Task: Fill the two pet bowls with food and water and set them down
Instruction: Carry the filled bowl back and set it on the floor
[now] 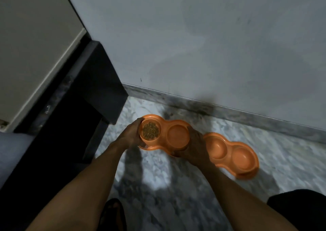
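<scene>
One held feeder (177,133), one floor feeder (241,157), left hand (131,138), right hand (195,148) gripping.

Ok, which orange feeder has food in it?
The held feeder, gripped by the left hand and right hand: kibble sits in its left compartment. The floor feeder shows none.

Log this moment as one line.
left hand, right hand: grip orange plastic double pet bowl | left well: brown kibble | right well: no kibble | second orange double bowl: on marble floor
</scene>
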